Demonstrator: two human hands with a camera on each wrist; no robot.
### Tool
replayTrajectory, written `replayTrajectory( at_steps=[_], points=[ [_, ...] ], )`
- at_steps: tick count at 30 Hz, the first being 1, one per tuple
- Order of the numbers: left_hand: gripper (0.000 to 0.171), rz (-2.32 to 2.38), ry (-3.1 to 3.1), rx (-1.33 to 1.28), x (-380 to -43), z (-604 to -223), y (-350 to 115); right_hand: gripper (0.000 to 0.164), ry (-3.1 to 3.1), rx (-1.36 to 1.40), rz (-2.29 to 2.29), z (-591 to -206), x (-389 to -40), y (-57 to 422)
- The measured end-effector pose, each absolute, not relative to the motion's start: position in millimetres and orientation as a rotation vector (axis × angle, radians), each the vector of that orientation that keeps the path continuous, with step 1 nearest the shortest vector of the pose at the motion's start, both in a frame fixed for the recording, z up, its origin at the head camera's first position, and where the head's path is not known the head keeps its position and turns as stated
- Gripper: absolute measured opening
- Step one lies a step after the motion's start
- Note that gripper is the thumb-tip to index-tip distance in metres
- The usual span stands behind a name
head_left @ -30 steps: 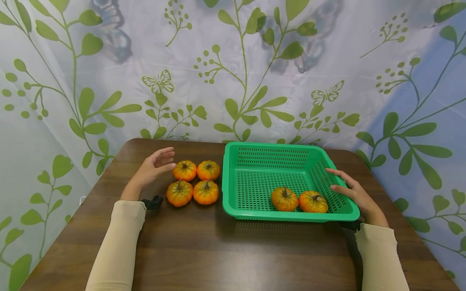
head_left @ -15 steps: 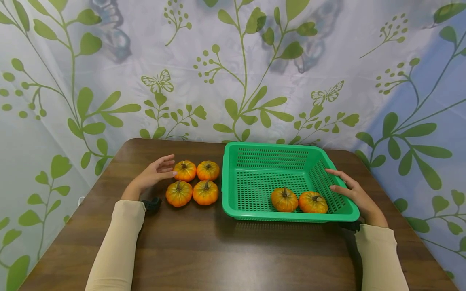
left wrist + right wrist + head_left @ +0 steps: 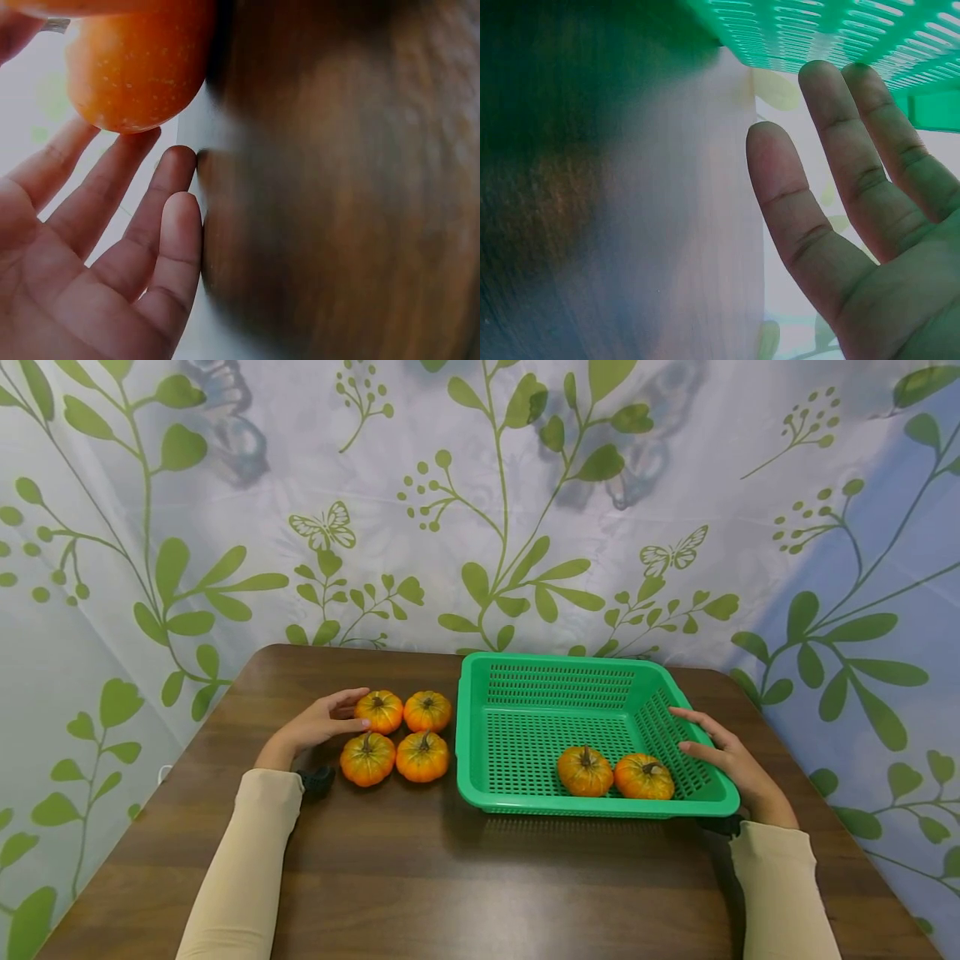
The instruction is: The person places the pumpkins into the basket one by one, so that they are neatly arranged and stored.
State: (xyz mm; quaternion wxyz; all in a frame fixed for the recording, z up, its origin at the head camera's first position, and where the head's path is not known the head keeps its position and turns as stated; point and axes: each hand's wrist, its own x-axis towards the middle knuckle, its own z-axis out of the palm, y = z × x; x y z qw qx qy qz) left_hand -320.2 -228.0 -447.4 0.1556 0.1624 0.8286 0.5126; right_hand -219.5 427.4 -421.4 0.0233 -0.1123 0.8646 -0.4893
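Observation:
My left hand (image 3: 318,722) is at the back-left small orange pumpkin (image 3: 380,711), its thumb on the near side and forefinger behind. In the left wrist view, two straight fingertips meet that pumpkin (image 3: 139,71) while the other two fingers (image 3: 180,225) extend below it. It is one of several pumpkins grouped in two rows on the table. At the right, my right hand (image 3: 738,764) holds the side of a green plastic basket (image 3: 596,807), thumb and forefinger over the rim. The other fingers (image 3: 778,161) lie along the outside wall. Two pumpkins (image 3: 585,771) sit inside the basket, near its front right.
Beside the back-left pumpkin is another pumpkin (image 3: 427,711), with a front pair (image 3: 423,757) close before them. The basket stands just right of this group. Brown wooden table (image 3: 510,893) extends in front. A leaf-patterned cloth (image 3: 420,568) hangs behind the table.
My left hand has lowered and moved right, from beside the back-left pumpkin to touching it. The right hand, the basket and the pumpkins have stayed in place.

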Motion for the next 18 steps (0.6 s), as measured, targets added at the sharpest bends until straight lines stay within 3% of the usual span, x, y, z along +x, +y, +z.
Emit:
replayTrajectory(
  at_steps=[18],
  points=[
    [0.080, 1.396, 2.424, 0.483, -324.7, -447.8, -224.3, 0.061, 2.705, -0.355, -1.485, -422.5, -219.6, 428.7]
  ],
)
